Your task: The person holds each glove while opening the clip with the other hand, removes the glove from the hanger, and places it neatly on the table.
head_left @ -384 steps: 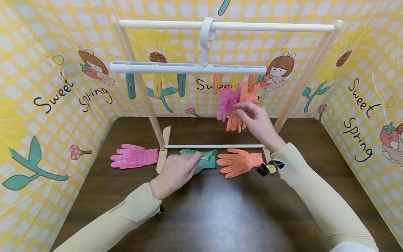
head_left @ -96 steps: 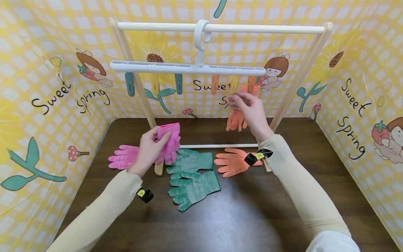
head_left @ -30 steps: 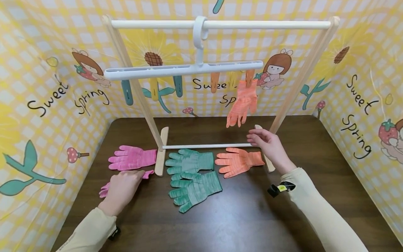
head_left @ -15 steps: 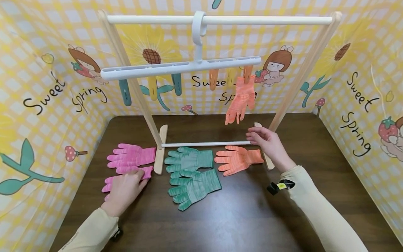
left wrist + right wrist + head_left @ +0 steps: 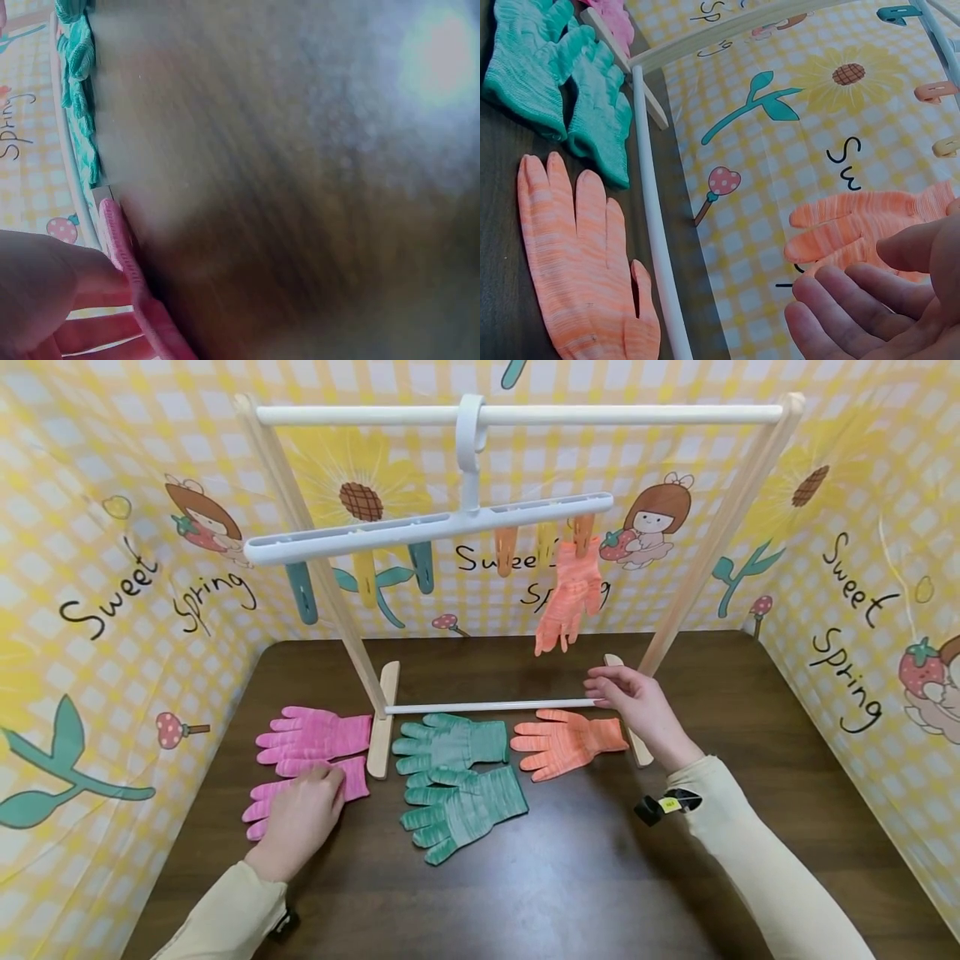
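My left hand [image 5: 303, 814] holds a pink glove [image 5: 354, 775] low on the table at the left, its fingers bent over the glove's middle. In the left wrist view, thumb and fingers meet the pink knit [image 5: 139, 285]. Just above it lies a second pink glove [image 5: 318, 732]. My right hand [image 5: 633, 703] hovers, holding nothing, by the rack's right foot, fingers relaxed; the right wrist view shows the bare palm [image 5: 870, 315]. Nearest to it are an orange glove [image 5: 570, 743] lying flat and another orange glove [image 5: 573, 585] hanging from an orange clip [image 5: 582, 533].
Two green gloves [image 5: 453, 743] lie mid-table, partly overlapping. A wooden rack [image 5: 352, 643] with a white top bar [image 5: 637, 415] carries a pale hanger [image 5: 420, 531], tilted down on the left. Other clips, such as a yellow clip [image 5: 365, 577], hang from it.
The pink glove that hung beside the orange one came off the hanger in my left hand and now lies at the left. The green gloves are spread apart. My right hand has lowered.
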A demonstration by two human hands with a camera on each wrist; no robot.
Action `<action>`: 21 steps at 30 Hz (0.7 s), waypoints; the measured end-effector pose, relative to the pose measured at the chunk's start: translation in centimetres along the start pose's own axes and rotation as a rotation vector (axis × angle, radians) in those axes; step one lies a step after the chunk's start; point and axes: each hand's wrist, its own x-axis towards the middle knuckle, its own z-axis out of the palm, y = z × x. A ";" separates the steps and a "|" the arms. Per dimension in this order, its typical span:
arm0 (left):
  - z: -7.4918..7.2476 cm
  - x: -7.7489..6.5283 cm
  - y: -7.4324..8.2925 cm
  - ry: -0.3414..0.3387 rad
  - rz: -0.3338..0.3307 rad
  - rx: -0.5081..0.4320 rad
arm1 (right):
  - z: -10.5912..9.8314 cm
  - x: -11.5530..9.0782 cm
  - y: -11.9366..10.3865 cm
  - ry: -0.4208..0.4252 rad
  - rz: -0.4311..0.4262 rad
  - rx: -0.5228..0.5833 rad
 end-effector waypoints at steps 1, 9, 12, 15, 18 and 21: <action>0.0 0.0 0.0 -0.009 -0.005 0.001 | 0.0 0.0 0.0 -0.001 0.000 -0.001; 0.1 0.1 0.0 -0.050 -0.039 0.005 | 0.2 0.1 -0.2 -0.017 0.005 -0.019; 0.0 0.2 -0.1 -0.062 -0.046 0.022 | 0.2 0.2 -0.3 -0.025 0.011 -0.027; -0.3 0.4 0.1 -0.064 -0.048 0.040 | 0.2 0.3 -0.5 -0.027 0.012 -0.034; -0.5 0.6 0.4 -0.057 -0.048 0.049 | 0.2 0.4 -0.7 -0.028 0.010 -0.037; -0.7 1.1 0.8 -0.036 -0.036 0.038 | 0.1 0.5 -0.8 -0.024 0.001 -0.034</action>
